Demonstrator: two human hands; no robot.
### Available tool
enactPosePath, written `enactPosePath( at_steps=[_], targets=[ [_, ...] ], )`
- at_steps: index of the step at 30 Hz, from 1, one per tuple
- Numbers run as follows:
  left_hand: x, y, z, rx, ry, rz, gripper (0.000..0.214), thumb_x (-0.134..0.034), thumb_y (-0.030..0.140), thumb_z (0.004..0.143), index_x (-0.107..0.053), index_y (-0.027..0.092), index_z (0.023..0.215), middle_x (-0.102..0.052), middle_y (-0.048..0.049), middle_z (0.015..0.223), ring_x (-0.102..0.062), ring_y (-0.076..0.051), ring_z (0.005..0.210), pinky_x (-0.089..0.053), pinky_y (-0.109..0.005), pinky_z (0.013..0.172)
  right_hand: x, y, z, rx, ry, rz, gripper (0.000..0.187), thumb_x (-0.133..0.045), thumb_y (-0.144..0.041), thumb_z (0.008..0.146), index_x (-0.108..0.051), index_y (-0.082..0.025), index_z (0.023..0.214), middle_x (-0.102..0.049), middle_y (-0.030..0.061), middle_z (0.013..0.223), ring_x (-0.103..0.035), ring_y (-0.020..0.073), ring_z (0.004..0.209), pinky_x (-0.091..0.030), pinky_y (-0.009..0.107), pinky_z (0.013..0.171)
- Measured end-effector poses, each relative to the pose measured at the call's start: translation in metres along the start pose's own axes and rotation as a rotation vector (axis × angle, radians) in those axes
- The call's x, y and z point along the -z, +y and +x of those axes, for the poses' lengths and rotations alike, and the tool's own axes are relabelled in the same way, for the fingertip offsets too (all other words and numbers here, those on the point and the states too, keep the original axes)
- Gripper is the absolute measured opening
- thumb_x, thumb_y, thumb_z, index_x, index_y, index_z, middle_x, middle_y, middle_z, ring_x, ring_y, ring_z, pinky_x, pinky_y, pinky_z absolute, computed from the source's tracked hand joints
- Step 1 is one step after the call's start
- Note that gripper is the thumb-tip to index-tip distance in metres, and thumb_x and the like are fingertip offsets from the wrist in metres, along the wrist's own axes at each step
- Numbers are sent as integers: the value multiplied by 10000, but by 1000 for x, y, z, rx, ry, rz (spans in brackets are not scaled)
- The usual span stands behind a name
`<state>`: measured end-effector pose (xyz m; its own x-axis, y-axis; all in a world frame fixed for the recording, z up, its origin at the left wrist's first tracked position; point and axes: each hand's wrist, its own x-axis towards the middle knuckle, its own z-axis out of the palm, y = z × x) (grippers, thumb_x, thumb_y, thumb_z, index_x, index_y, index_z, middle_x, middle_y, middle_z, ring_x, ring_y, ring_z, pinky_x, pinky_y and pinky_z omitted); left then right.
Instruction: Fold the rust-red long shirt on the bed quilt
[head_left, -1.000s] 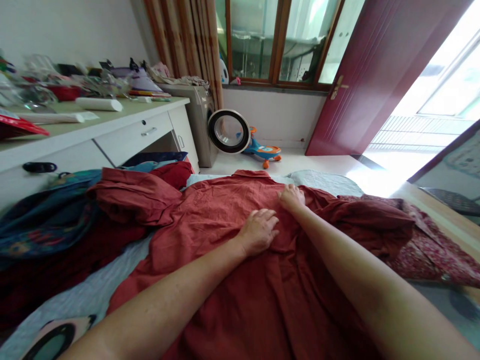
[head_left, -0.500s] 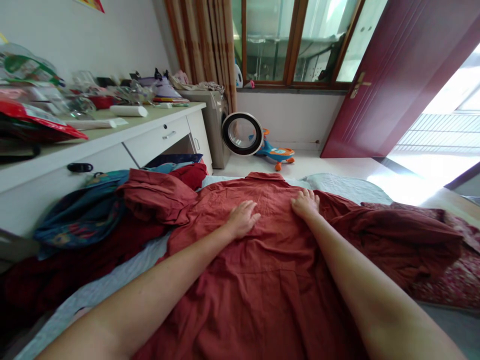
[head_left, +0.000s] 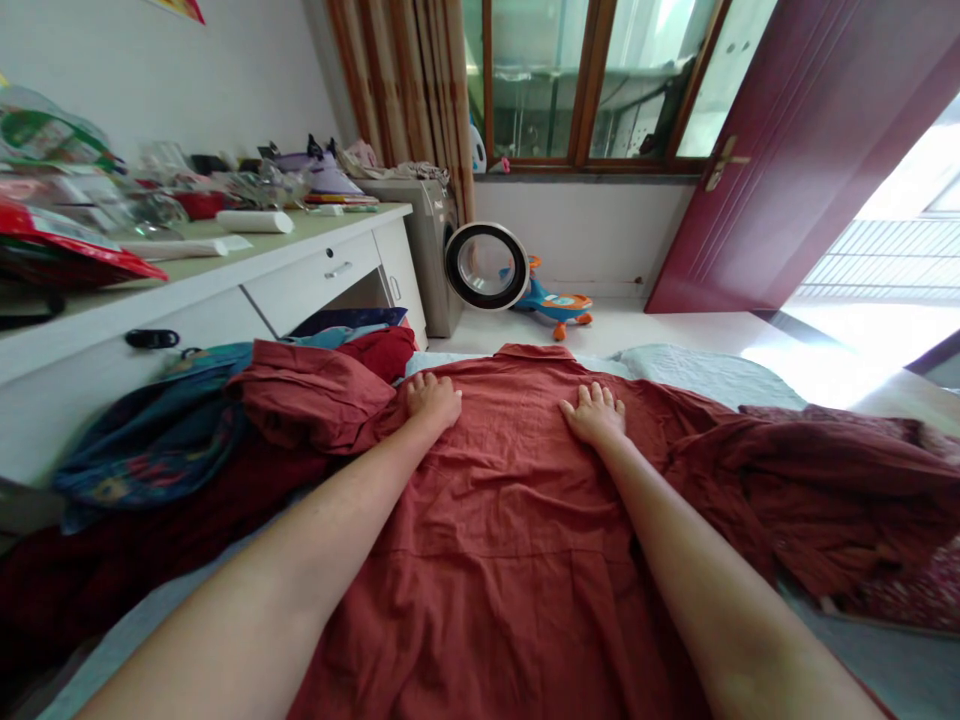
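A rust-red shirt [head_left: 510, 500] lies spread flat on the bed, collar at the far end. My left hand [head_left: 433, 399] rests flat on its left shoulder, fingers stretched out, beside the bunched left sleeve [head_left: 307, 395]. My right hand [head_left: 595, 413] lies flat on the right shoulder, fingers spread. Neither hand holds anything. The right sleeve [head_left: 810, 470] is crumpled off to the right.
A blue patterned garment [head_left: 150, 430] and dark red clothes [head_left: 112, 570] are heaped on the left. A cluttered white desk [head_left: 225, 290] runs along the left wall. Beyond the bed stand a washing machine [head_left: 435, 250], a toy car [head_left: 559, 305] and an open maroon door [head_left: 795, 150].
My left hand has slid left across the shirt, from the middle of the chest to the left shoulder. My right hand has stayed near the right shoulder. The fabric looks smoother.
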<state>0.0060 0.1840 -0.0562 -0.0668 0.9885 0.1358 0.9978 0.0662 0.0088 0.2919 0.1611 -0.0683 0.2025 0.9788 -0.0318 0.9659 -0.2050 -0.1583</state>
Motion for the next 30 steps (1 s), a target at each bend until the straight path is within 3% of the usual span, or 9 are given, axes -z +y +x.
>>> enactPosePath(
  at_steps=[3,6,10,15,18,21,24,27,30],
  targets=[
    [-3,33,7,-310,60,-84,433,-393,327,942,-541,147,1307,-447,-125,1481,-361,-256,1381,-280,-397,1139,0,-25,0,130,38,33,709,-293,-572,956,-321,-117,1500,-211,151,1601,-161,307,1472,-155,504,1163],
    [-9,61,19,-493,-37,-162,533,-379,433,957,-427,181,1424,-351,-95,1556,-305,-242,1425,-242,-396,1165,-3,-46,1,413,12,60,660,-287,-553,972,-294,-177,1515,-208,93,1611,-172,236,1476,-162,429,1175],
    [-20,60,37,-326,-180,-154,690,-293,638,925,-336,243,1489,-282,-85,1591,-249,-314,1449,-219,-511,1156,-6,-32,14,402,-44,6,696,-246,-619,962,-292,-208,1521,-229,76,1607,-189,246,1471,-149,455,1177],
    [-24,24,46,-169,-157,-117,760,-257,709,887,-326,264,1500,-249,-70,1604,-217,-347,1456,-201,-511,1162,0,30,38,156,-40,-63,702,-207,-625,961,-293,-213,1523,-194,71,1617,-167,263,1477,-138,489,1174],
    [-16,19,42,-109,-172,-99,736,-290,679,897,-344,246,1491,-261,-98,1596,-217,-358,1454,-194,-531,1159,5,53,45,88,-16,-79,699,-220,-596,967,-339,-158,1499,-232,108,1603,-209,280,1462,-198,449,1162],
    [-4,34,25,-111,-85,-77,624,-394,528,928,-393,197,1457,-263,-142,1588,-196,-366,1458,-176,-555,1159,10,50,39,80,20,-90,649,-256,-532,979,-379,-122,1467,-260,138,1588,-228,307,1450,-231,456,1145],
    [5,58,-8,-350,6,-133,533,-440,407,934,-424,202,1426,-307,-116,1571,-242,-311,1447,-214,-474,1168,11,29,15,152,78,-85,607,-318,-491,975,-367,-145,1472,-235,124,1599,-185,332,1459,-194,522,1146],
    [5,74,-50,-650,-93,-222,543,-373,497,959,-451,200,1407,-437,-109,1489,-393,-246,1368,-282,-385,1146,8,9,-18,385,38,-33,594,-366,-487,968,-351,-191,1483,-247,107,1598,-249,297,1441,-244,476,1137],
    [1,74,-79,-755,-181,-214,610,-361,575,946,-407,231,1447,-374,-106,1536,-321,-275,1417,-249,-451,1158,6,12,-41,513,-8,-10,559,-369,-470,977,-382,-204,1468,-314,99,1572,-307,262,1420,-258,430,1139]
  ],
)
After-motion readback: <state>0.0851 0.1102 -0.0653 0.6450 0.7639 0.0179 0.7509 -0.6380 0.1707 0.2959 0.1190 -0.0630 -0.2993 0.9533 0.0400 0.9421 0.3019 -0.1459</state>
